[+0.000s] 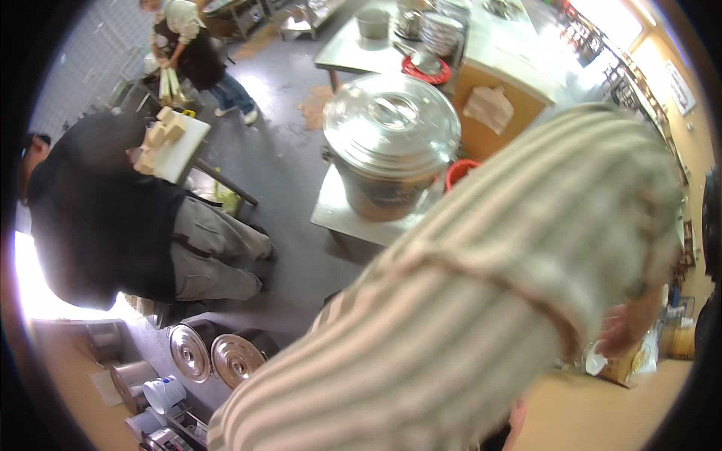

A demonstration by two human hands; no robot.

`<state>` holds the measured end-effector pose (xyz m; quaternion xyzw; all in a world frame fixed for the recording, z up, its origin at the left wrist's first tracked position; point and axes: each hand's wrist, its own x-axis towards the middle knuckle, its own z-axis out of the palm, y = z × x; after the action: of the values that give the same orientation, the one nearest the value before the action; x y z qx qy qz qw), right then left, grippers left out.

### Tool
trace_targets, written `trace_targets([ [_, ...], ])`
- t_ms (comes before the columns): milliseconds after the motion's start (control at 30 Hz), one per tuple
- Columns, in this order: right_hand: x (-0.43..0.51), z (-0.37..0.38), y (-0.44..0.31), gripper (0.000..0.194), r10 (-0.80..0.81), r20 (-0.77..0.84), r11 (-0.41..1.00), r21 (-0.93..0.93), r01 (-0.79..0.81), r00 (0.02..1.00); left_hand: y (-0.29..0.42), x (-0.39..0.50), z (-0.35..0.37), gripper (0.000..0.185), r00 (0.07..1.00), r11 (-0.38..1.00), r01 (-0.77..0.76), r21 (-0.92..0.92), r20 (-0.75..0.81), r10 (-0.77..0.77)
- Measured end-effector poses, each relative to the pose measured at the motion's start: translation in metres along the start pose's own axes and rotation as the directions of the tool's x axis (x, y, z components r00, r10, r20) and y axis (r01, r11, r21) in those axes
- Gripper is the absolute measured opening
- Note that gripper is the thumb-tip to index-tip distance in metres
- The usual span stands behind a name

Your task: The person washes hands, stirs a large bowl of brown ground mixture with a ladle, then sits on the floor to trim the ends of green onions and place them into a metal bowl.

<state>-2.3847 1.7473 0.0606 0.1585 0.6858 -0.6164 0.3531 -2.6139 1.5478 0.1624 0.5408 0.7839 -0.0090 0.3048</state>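
A striped, ribbed sleeve (417, 349), blurred and close to the camera, crosses from the bottom to the upper right. It appears to belong to my left arm, bent and raised. Past the sleeve's fold, my left hand (626, 332) shows only as a blurred patch of skin, partly hidden; its grip is unclear. My right hand is out of view; a sliver of skin at the bottom edge cannot be identified. Beyond the sleeve, a large metal stockpot (378, 197) with a shiny domed lid (389, 118) stands on a steel table (338, 211). A red container (459, 172) sits beside it, half covered by the sleeve.
At left, a co-worker in dark clothing (101, 214) stands by pale blocks (166, 129) on a white board (183, 146). Another person (192, 51) holds long pale stalks (169, 84). Lidded pots (189, 352) and white buckets (163, 392) occupy the lower left. Stacked bowls (443, 34) stand behind.
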Motion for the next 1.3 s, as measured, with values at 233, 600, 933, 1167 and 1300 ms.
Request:
trace_targets([
  [233,0.100,-0.081,-0.044,0.050,-0.090,-0.024,0.986,0.136,0.093,0.996,-0.064,0.016,-0.085,0.036,0.988,0.964,0.137,0.229,0.044,-0.150],
  [600,0.200,-0.115,-0.128,0.034,-0.116,-0.324,0.902,0.362,0.237,0.939,-0.250,0.010,-0.213,0.033,0.942,0.814,0.318,0.486,-0.062,-0.330],
  [933,0.381,-0.222,-0.290,0.038,-0.140,-0.341,0.910,0.326,0.257,0.930,-0.526,0.002,-0.288,0.032,0.845,0.763,0.535,0.363,-0.255,-0.471],
  [1167,0.449,-0.265,-0.341,0.039,-0.018,-0.394,0.911,0.372,0.178,0.919,-0.674,0.045,-0.262,0.038,0.817,0.847,0.532,0.004,-0.267,-0.511],
  [1300,0.502,-0.323,-0.377,0.039,-0.016,-0.411,0.919,0.353,0.175,0.912,-0.730,0.069,-0.257,0.042,0.773,0.810,0.537,-0.235,-0.249,-0.584],
])
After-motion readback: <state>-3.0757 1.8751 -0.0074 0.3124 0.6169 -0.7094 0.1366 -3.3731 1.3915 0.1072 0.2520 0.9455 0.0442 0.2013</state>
